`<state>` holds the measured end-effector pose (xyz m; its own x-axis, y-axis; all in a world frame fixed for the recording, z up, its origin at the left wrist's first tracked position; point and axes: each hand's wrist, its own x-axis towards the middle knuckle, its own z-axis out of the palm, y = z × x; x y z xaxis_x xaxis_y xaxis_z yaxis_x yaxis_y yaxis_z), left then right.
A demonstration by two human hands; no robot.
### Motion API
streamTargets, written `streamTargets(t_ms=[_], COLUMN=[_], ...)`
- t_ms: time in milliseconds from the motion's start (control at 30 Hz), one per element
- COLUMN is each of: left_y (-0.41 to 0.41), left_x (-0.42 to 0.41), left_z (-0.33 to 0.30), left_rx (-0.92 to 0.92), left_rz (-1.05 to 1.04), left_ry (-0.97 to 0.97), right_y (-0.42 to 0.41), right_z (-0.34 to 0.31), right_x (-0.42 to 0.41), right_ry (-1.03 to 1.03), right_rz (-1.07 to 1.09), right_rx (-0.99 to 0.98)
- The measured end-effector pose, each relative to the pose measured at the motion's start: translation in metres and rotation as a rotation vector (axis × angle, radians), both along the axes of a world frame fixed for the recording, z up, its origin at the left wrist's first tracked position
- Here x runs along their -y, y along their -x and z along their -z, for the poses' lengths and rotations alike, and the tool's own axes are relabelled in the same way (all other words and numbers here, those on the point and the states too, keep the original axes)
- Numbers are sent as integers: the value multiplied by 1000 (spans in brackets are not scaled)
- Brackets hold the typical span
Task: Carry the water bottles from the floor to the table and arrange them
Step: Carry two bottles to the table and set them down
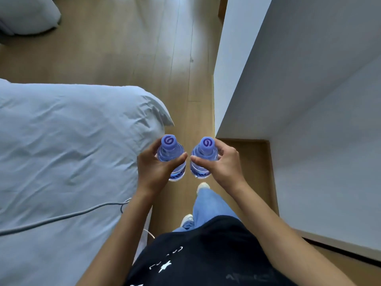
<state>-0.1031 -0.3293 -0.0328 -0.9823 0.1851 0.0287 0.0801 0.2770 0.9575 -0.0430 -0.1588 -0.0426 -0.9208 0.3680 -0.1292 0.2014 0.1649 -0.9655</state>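
Observation:
I hold two small clear water bottles with blue caps upright in front of my body, above the wooden floor. My left hand (153,168) is wrapped around the left bottle (170,150), thumb across its front. My right hand (223,164) grips the right bottle (204,153) the same way. The bottles are side by side, a small gap apart, caps facing up at the camera. No table is in view.
A bed with a pale blue duvet (68,151) fills the left side, a grey cable (61,216) lying across it. A white wall corner (257,79) stands at right. A strip of wooden floor (185,69) runs ahead between them. A pillow (26,15) lies far left.

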Motion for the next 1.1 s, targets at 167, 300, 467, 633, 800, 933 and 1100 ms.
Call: streamTargets(t_ms=[167,300,467,633,800,933,1100], left_y=[116,220,332,435,550,649,771], left_x=[-43,-89,-134,-167,-201,-229,-266], left_z=[12,12,-4,-11,-4,-5,-15], left_rx=[8,-35,-42,-32,12,-19,-30], left_rz=[-18,29,8,3,35,125,239], left_ry=[30,56,45,17,-29,-22,-25], right_y=[117,222,338,438,543,632,743], right_z=[13,17,4,-3,2,1,-9], right_x=[-40,-83,-132,-168,-199,-221,-249], right_ry=[24,-16,-63,-68,-65,-82,-102], right_rz=[19,-16,-34,-24,48,121,216], right_rx=[17,-9,-32,-51,-67,-82,-85])
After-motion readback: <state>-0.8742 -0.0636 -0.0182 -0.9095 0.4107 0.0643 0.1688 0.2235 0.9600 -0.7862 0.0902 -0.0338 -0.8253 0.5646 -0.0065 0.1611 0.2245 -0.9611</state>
